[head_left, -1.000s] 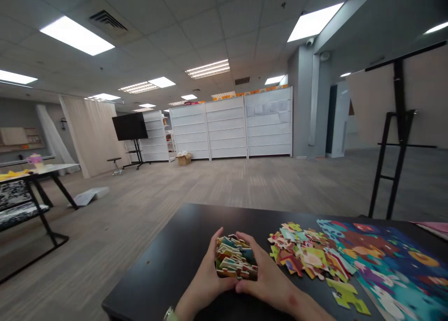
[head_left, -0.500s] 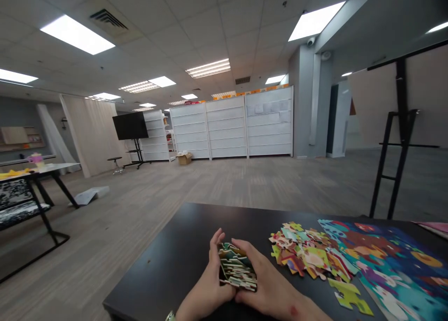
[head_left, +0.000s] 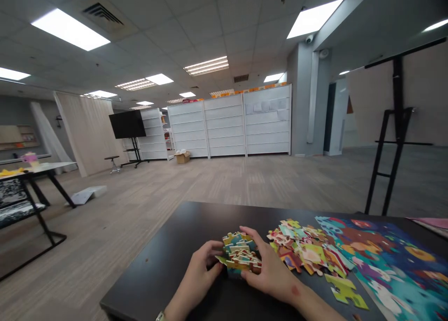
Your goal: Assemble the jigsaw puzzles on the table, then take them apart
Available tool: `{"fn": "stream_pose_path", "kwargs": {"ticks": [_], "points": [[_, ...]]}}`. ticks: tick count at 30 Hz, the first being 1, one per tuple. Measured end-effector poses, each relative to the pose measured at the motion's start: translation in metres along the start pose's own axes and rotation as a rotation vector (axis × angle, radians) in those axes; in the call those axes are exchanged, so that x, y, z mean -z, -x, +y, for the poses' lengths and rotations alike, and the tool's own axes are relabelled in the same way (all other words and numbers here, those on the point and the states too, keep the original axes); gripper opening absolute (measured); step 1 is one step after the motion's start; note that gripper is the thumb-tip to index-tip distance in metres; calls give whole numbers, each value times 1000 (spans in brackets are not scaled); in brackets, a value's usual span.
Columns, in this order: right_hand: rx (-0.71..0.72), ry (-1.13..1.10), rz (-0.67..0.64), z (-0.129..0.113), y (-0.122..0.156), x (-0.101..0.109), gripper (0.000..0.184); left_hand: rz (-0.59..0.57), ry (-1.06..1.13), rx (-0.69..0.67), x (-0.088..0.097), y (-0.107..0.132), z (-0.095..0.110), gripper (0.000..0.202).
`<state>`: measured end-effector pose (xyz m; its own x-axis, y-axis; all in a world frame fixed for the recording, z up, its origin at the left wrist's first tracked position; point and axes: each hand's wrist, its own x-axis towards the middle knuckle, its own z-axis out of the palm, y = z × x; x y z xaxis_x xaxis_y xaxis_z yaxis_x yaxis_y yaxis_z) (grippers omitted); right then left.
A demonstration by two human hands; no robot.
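Note:
A stack of colourful jigsaw pieces (head_left: 238, 252) sits between my two hands on the black table (head_left: 168, 260). My left hand (head_left: 198, 274) is curled against the stack's left side, fingers closed on it. My right hand (head_left: 271, 269) grips the right side, thumb under and fingers over the top. To the right lies a loose pile of puzzle pieces (head_left: 308, 248), and beyond it the assembled puzzle picture (head_left: 392, 260) in blue, brown and orange. A single yellow-green piece (head_left: 343, 290) lies near the front edge.
A black easel stand (head_left: 392, 139) rises behind the table at the right. Left across the floor stands another table (head_left: 38, 169) with yellow items. White shelving (head_left: 231, 122), a TV on a stand (head_left: 128, 125) and a cardboard box (head_left: 184, 157) are far back.
The stack has shifted slightly up and right between my hands, and its pieces have fanned out flatter. The camera has tilted a little, and my right fingers reach further over the stack.

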<state>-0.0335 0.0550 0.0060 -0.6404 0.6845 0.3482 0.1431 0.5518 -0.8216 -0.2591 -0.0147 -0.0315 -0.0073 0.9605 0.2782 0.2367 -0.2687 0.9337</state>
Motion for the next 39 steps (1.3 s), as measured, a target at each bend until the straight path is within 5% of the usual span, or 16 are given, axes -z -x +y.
{"fn": "stream_pose_path", "kwargs": {"ticks": [2, 7, 13, 19, 28, 33, 39], "points": [[-12, -4, -9, -2, 0, 1, 85, 11, -48, 6, 8, 2, 2, 15], [-31, -5, -4, -6, -2, 0, 84, -22, -39, 2, 28, 10, 15, 32], [70, 24, -66, -4, 0, -9, 85, 37, -25, -126, 3, 8, 9, 39], [78, 97, -227, -2, 2, -4, 109, -79, 36, -103, -4, -5, -5, 113], [-48, 158, -303, 0, -3, 5, 142, -96, -133, -157, -7, -6, 6, 82], [-16, 34, -272, 3, -4, -11, 146, -143, -148, -99, -25, 4, 8, 106], [21, -27, -266, 6, -3, -11, 139, -229, -43, -1, -12, 5, 12, 137]]}}
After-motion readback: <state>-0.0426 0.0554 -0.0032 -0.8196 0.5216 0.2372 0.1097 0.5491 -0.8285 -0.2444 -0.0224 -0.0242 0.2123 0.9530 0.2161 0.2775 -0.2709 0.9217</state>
